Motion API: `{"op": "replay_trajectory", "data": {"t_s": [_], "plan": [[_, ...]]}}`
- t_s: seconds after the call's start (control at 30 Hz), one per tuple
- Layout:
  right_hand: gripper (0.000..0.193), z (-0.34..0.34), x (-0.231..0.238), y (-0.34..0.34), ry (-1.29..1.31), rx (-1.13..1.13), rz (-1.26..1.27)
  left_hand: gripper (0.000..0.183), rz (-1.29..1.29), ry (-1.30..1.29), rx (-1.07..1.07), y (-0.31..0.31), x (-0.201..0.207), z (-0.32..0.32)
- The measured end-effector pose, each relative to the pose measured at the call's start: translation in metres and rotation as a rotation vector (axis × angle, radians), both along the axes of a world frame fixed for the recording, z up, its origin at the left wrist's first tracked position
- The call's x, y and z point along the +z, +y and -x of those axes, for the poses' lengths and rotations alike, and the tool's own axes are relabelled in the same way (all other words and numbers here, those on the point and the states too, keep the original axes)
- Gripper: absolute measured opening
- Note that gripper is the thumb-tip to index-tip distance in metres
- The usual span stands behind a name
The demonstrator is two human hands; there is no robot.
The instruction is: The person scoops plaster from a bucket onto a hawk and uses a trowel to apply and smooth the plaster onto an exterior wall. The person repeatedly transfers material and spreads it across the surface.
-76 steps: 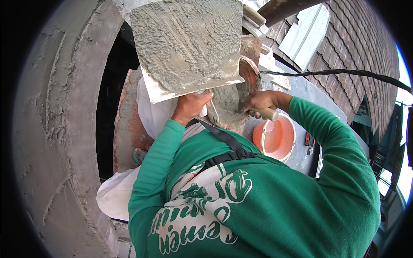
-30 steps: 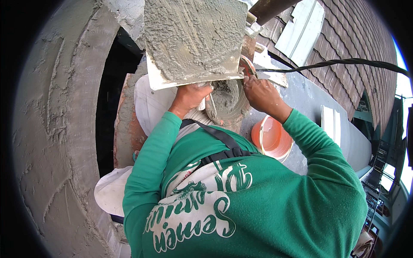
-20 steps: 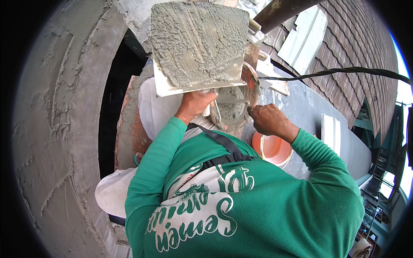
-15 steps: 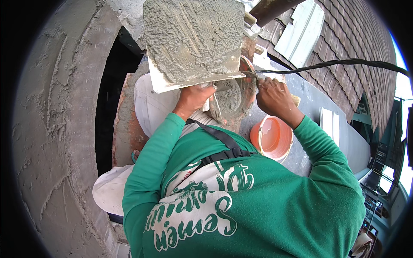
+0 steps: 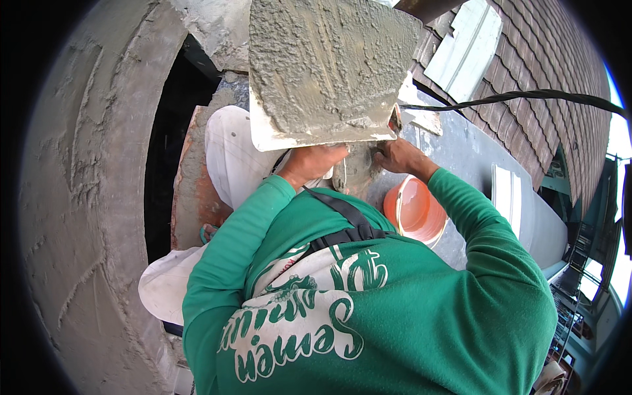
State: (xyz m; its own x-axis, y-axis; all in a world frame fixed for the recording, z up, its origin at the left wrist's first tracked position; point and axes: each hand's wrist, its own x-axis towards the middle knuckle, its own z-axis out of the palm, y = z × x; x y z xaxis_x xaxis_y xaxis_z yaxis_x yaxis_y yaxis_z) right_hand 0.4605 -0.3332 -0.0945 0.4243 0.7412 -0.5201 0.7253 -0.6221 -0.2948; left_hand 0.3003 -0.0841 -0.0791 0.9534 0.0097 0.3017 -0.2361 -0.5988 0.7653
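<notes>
My left hand is closed under the near edge of a plasterer's hawk, holding the square white board up in front of me. Wet grey mortar covers nearly all of its top. Just right of it, my right hand is curled closed by the hawk's near right corner. It grips a trowel, which the hawk and fingers mostly hide in this frame. Below the hawk, between my hands, part of a mortar bucket shows; the board covers the rest.
An orange pail of cloudy water stands below my right forearm. A dark twisted cable crosses at the right, before a tiled roof. Fresh grey plaster coats the wall at left, beside a dark gap.
The hawk has shifted right with my left hand and now hides most of the mortar bucket. My right hand has moved left and down, close to the board's corner.
</notes>
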Motion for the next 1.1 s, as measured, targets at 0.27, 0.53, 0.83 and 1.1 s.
{"op": "replay_trajectory", "data": {"t_s": [0.27,0.53,0.83,1.1], "plan": [[0.041,0.037,-0.001,0.017,0.261,-0.207,-0.142,0.021,-0.144,-0.158,0.093,0.005,0.006,-0.003],[0.037,0.042,0.027,0.009,0.706,-0.559,-0.117,0.015,0.986,0.290,0.263,-0.002,0.021,-0.008],[0.036,0.009,0.098,-0.033,0.652,-0.583,-0.152,0.021,1.171,0.374,0.310,-0.007,0.045,-0.012],[0.037,-0.012,0.153,-0.061,0.635,-0.658,-0.084,0.051,1.324,0.426,0.327,-0.007,0.075,-0.002]]}}
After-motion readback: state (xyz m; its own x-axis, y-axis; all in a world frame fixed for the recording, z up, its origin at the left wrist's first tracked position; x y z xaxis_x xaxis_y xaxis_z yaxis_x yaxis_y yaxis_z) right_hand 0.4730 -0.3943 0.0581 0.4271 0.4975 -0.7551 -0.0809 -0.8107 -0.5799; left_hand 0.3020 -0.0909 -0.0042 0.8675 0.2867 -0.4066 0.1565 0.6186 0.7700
